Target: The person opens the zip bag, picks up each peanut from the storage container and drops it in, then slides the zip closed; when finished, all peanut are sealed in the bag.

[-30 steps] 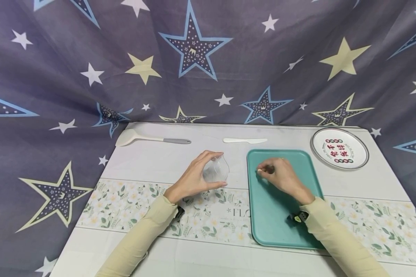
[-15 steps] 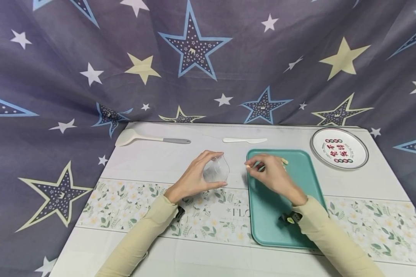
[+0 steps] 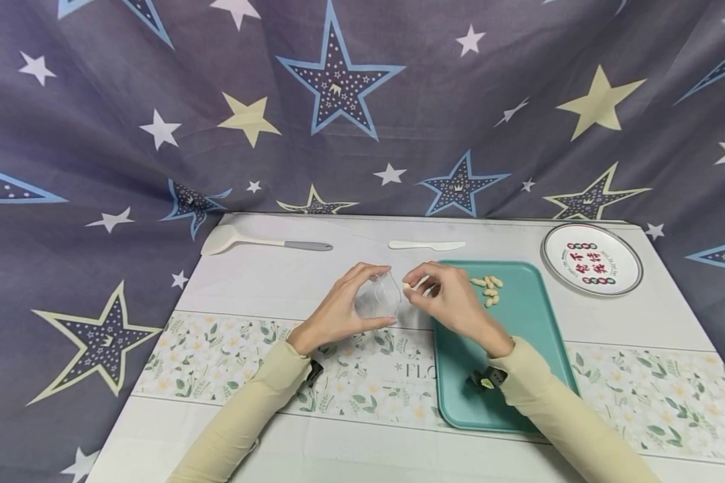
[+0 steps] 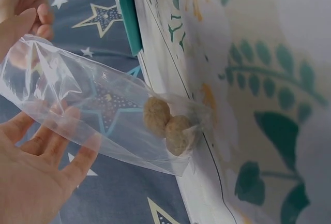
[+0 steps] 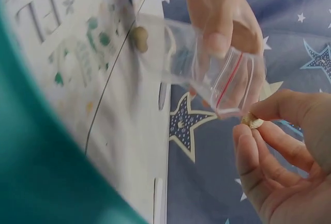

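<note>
My left hand (image 3: 335, 308) holds a clear zip bag (image 4: 114, 105) upright, thumb and fingers spread around its open mouth. At the bag's bottom lies a two-lobed peanut (image 4: 168, 125), seen through the plastic. My right hand (image 3: 450, 298) pinches another peanut (image 5: 252, 121) between thumb and fingertips, right at the bag's mouth, where the red zip line shows in the right wrist view. Several unshelled peanuts (image 3: 491, 292) lie on the upper part of the green tray (image 3: 525, 288), below and right of my right hand.
A white knife (image 3: 425, 245) lies behind the tray. At the back left is a spatula (image 3: 260, 241) with a grey handle end. A white plate (image 3: 592, 258) with red characters stands at the back right. A star-patterned curtain (image 3: 362, 161) hangs behind the table.
My right hand has lifted a peanut from the tray and moved left to the bag's mouth, uncovering the other peanuts. My left hand and the bag have stayed in place.
</note>
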Motion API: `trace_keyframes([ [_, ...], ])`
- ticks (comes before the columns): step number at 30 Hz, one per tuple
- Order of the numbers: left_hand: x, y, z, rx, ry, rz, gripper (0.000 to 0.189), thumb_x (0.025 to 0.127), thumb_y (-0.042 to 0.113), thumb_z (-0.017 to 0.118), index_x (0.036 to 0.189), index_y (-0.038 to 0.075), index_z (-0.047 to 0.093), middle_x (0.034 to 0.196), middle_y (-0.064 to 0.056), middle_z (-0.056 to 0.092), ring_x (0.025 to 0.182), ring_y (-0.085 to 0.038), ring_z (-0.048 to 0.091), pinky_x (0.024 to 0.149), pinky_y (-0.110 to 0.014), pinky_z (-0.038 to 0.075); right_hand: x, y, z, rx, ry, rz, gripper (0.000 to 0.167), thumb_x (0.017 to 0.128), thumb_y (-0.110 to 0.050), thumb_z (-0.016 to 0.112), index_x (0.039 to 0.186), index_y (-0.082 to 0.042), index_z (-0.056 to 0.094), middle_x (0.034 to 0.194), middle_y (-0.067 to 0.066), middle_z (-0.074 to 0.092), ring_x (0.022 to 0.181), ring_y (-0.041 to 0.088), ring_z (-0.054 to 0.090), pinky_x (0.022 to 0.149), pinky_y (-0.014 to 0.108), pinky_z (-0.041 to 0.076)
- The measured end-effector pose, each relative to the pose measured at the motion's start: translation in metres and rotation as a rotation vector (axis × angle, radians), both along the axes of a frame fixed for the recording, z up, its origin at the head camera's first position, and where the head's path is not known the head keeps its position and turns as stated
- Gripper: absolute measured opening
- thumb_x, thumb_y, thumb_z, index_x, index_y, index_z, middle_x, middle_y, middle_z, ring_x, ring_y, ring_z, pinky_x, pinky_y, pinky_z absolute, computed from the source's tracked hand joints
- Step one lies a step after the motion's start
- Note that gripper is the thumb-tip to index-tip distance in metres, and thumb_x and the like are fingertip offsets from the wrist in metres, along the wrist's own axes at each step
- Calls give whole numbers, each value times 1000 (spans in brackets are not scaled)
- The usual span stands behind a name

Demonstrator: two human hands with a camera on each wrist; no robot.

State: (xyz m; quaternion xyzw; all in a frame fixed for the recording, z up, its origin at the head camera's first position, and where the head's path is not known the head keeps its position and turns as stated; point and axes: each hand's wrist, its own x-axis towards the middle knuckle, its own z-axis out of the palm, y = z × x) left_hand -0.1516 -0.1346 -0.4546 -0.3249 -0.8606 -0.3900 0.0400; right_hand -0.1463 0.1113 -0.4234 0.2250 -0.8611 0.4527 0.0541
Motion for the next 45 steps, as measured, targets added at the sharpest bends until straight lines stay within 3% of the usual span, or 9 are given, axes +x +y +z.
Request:
trace_keyframes([
  [9,-1,1,0,1,-15,6,90,78,42,92,153,16,50,144,-4,59,134,-17,56,113,-42,50,0,-16,4,-36,-9,27,9,91,-11,79,100,-10,79,93,4,78,77,14,72,67,26,62],
  [24,-3,1,2,14,4,8,88,78,41,93,151,15,51,143,-8,61,135,-16,54,119,-40,45,0,-20,-3,-29,-56,64,13,92,-12,79,104,-8,79,92,2,79,81,14,74,69,30,63],
  [33,-3,1,1,12,23,11,88,79,41,92,152,14,51,144,-5,60,135,-18,55,117,-41,47,2,-16,-3,-31,-53,74,12,92,-11,79,103,-10,80,96,2,79,84,16,75,71,30,63],
  [45,-2,1,0,12,26,8,89,78,40,93,152,13,50,144,-7,60,130,-21,58,109,-47,53,6,11,-12,-16,-10,17,9,92,-8,78,100,-9,80,95,3,79,82,17,74,69,25,62],
])
